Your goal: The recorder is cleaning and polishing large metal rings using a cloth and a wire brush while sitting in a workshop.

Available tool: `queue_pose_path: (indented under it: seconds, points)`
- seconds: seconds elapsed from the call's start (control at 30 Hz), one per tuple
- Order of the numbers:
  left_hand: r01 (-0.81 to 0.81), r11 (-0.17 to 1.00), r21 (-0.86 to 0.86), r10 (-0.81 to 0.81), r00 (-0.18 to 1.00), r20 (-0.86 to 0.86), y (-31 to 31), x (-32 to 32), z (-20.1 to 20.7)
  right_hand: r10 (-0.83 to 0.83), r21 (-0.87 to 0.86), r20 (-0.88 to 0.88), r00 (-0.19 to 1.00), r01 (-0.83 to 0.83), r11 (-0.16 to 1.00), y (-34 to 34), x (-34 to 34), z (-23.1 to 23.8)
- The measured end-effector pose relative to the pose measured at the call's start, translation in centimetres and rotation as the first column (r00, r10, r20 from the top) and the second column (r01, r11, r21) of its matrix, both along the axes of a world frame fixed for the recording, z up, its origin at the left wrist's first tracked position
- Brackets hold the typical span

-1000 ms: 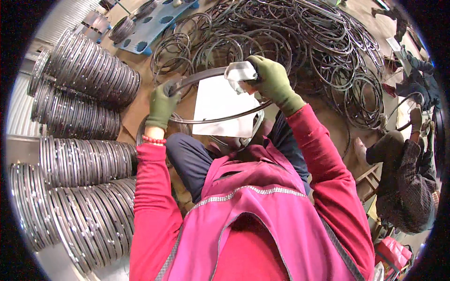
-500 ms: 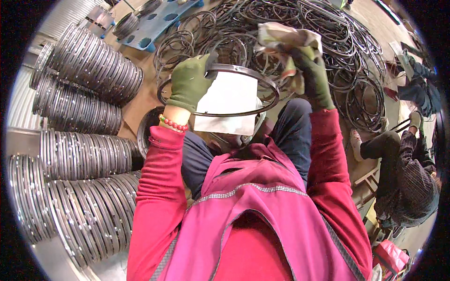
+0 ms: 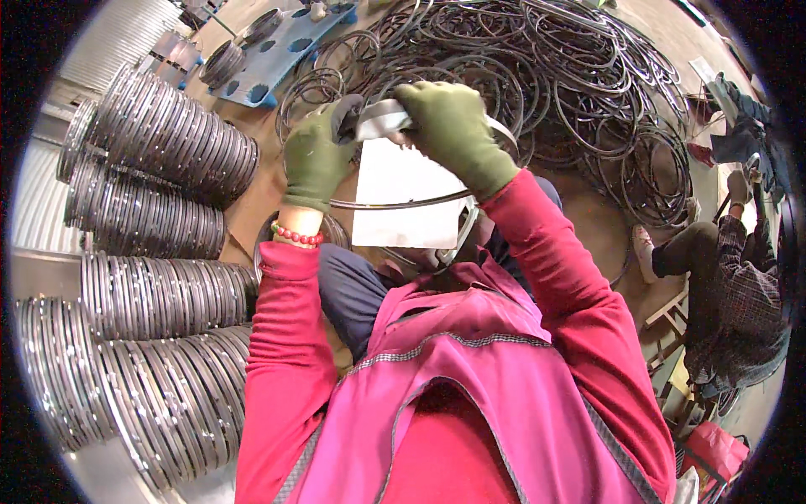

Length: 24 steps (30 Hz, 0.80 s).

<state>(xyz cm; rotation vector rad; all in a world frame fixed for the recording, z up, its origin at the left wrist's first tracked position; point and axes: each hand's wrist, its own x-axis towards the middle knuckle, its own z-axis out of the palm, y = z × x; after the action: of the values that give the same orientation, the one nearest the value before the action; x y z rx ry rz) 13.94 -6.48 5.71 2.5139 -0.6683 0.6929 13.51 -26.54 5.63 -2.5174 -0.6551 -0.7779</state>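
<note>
A thin dark ring is held up in front of me, above a white sheet between my knees. My left hand, in a green glove with dark fingertips, is closed around the ring's left side. Gloved in green too, my right hand is closed over the ring's far edge, with its fingers close to the left ones. A pale grey piece of the rag shows between the two hands, against the ring; the rest is hidden under the right hand.
Stacks of dark rings stand on the left. Beyond my hands lies a large heap of loose rings. At the far left is a blue pallet. Another person sits on the right, near a red bag.
My right hand has come left and down with the rag, from beside the ring onto its far edge. My left hand has shifted slightly left and down, still on the ring.
</note>
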Motion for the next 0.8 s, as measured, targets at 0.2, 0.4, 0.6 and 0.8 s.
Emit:
queue_pose_path:
  seconds: [0.2,0.4,0.6,0.8]
  points:
    - [-0.135,0.99,0.027,0.137,0.987,-0.081,0.1,-0.6,-2.0,0.103,-0.127,0.041,0.994,-0.097,0.987,3.3,0.6,-1.6]
    - [-0.118,0.993,0.021,0.119,0.989,-0.09,1.3,-1.0,-2.5,0.227,0.043,-0.104,0.968,-0.224,0.974,-0.9,0.9,-2.2]
    - [-0.127,0.987,0.101,0.143,0.974,-0.174,-0.4,-0.1,-2.0,0.082,-0.1,-0.173,0.982,-0.1,0.99,-1.2,1.2,-1.8]
    - [-0.101,0.989,0.112,0.118,0.981,-0.151,-2.0,-0.5,-1.7,0.105,-0.128,-0.112,0.988,-0.119,0.985,-0.6,1.1,-1.8]
